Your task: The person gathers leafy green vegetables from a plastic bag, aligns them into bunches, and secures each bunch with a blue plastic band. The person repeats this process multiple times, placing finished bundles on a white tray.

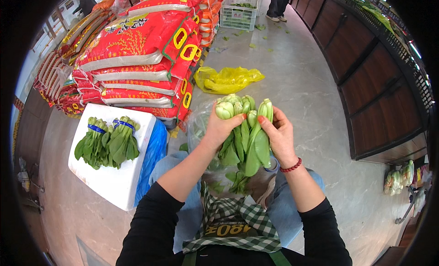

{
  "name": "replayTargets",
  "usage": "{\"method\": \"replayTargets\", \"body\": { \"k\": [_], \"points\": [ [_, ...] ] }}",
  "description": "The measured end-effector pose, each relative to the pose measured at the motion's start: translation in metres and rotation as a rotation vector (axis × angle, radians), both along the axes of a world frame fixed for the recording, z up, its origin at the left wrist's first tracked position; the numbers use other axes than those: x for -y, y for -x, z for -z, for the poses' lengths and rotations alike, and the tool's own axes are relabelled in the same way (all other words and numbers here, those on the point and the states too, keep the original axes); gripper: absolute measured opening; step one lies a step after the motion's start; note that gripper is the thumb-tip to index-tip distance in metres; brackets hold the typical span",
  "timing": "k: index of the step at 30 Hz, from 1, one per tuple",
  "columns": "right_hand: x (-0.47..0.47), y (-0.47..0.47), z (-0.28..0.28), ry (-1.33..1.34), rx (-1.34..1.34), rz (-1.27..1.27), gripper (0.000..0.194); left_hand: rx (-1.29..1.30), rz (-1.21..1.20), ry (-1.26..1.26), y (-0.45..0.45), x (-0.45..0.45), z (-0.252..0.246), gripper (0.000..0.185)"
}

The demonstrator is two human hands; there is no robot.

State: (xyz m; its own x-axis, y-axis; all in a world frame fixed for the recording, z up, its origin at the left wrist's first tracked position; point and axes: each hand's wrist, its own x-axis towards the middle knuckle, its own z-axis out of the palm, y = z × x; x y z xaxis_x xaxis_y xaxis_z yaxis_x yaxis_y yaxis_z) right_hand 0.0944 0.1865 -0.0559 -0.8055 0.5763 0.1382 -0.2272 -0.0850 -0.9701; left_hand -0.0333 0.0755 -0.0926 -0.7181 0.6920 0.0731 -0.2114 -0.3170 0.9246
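Observation:
My left hand (223, 125) grips several heads of bok choy (225, 110), stem ends up and green leaves hanging down. Close beside it, my right hand (281, 135) holds another head of bok choy (265, 110) between thumb and fingers, against the bunch. Below the hands a clear plastic bag (200, 123) with greens in it lies on the floor, partly hidden by my left arm. A roll of blue tape (273, 164) shows just under my right hand. To the left, two bundles of leafy greens bound with blue tape (124, 123) lie on a white foam box lid (103, 183).
A yellow plastic bag (228, 80) lies ahead on the floor. Red rice sacks (130, 43) are stacked at the left, beyond the foam lid. Dark wooden cabinets (370, 74) line the right. Farther off stand a crate (238, 17) and a person (277, 5).

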Motion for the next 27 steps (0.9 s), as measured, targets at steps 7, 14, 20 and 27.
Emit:
{"method": "replayTargets", "body": {
  "k": [7, 14, 20, 27],
  "points": [
    [0.006, 0.004, 0.005, 0.040, -0.010, 0.037, 0.045, 0.164, -0.024, -0.084, -0.007, 0.002, -0.012, 0.045],
    [0.002, 0.005, 0.003, -0.150, 0.048, 0.114, 0.044, -0.004, -0.135, -0.057, -0.004, 0.005, -0.006, 0.057],
    [-0.001, 0.003, 0.000, 0.223, -0.020, 0.028, 0.041, -0.084, -0.154, -0.067, -0.009, -0.002, 0.000, 0.060],
    [0.014, 0.008, 0.002, 0.239, -0.056, 0.052, 0.041, 0.228, -0.035, -0.048, -0.017, 0.004, -0.010, 0.037]
  ]
}}
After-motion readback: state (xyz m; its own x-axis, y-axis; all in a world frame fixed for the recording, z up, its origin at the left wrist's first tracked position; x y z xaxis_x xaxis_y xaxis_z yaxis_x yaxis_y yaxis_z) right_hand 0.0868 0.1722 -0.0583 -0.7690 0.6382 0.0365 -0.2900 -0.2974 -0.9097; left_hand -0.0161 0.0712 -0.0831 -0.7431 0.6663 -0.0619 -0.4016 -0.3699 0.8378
